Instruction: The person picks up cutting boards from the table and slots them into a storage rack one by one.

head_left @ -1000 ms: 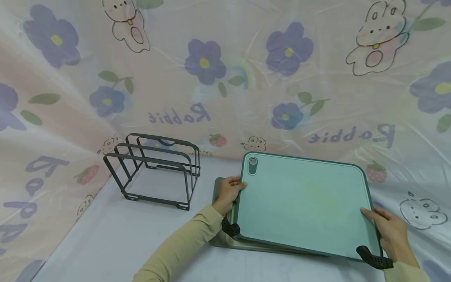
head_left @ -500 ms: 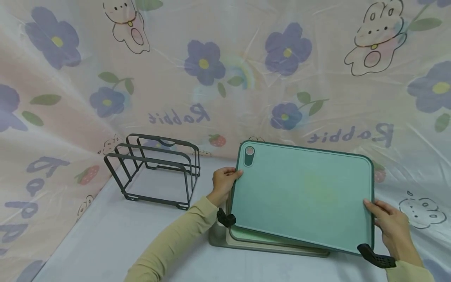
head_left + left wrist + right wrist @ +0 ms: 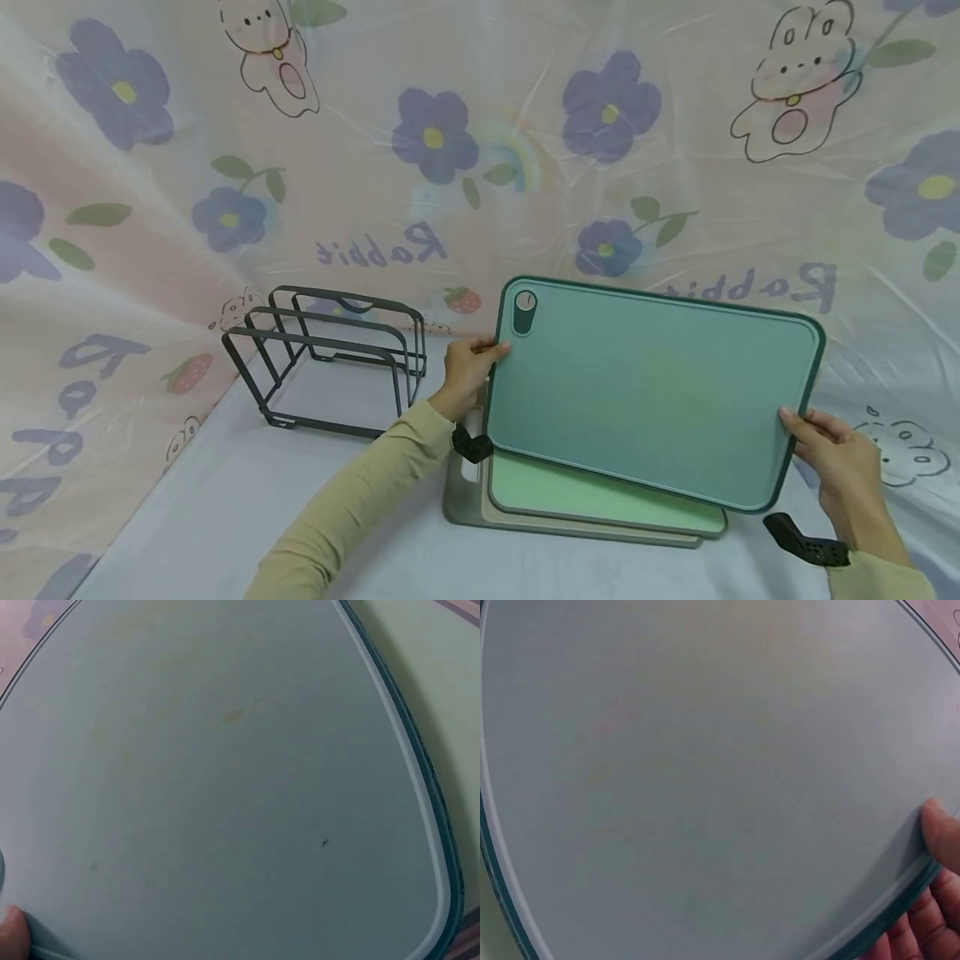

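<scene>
A teal cutting board with a dark rim and a handle hole at its upper left is held up and tilted between both hands. My left hand pinches its left edge, thumb on the front face. At the right edge my right hand grips it, thumb in front and fingers behind, as the right wrist view shows on the board's face. Faint stains and a small dark mark show on the face in the left wrist view. Below it lies a light green cutting board, partly hidden, on a larger grey-beige board.
A black wire rack with several upright loops stands on the white table to the left, its front right corner behind the left sleeve. A curtain printed with flowers and rabbits hangs close behind the table.
Both hands have raised the teal board up and slightly away, tilting it more upright. More of the light green board beneath has come into sight. The rack has not moved.
</scene>
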`<action>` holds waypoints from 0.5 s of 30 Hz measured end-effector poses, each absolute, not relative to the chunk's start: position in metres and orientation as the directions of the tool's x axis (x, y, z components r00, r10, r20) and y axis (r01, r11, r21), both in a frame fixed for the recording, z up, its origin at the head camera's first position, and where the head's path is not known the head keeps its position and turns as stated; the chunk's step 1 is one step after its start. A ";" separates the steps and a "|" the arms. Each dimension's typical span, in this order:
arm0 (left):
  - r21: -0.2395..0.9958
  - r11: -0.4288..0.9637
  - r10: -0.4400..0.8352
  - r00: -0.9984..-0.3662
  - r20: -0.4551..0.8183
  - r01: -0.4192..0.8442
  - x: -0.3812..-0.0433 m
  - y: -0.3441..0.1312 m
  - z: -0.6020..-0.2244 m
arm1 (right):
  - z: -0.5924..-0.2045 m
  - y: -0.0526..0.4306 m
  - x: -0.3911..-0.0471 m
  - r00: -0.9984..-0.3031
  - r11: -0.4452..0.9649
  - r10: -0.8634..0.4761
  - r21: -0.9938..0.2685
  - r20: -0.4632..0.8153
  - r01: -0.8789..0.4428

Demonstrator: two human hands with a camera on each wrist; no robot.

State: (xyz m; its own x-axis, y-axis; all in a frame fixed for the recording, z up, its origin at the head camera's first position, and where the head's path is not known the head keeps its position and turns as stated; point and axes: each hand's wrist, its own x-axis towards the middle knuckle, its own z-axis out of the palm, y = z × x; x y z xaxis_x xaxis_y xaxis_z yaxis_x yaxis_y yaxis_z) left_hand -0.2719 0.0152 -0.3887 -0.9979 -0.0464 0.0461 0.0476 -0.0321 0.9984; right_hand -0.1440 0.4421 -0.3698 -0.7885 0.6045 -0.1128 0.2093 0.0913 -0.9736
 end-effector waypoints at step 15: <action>0.994 0.020 -0.032 -0.994 0.106 0.106 -0.278 0.001 -0.362 | -0.347 0.433 -0.143 -0.860 0.126 0.505 -0.992 0.074 -0.012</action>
State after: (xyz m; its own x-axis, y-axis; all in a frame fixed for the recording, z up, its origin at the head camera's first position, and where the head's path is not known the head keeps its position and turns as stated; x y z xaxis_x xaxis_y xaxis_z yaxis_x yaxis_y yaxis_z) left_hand -0.2780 0.0014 -0.3617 -0.9938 -0.0322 0.1064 0.1058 0.0197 0.9942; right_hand -0.1426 0.4327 -0.3470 -0.8602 0.5045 0.0745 -0.0118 0.1264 -0.9919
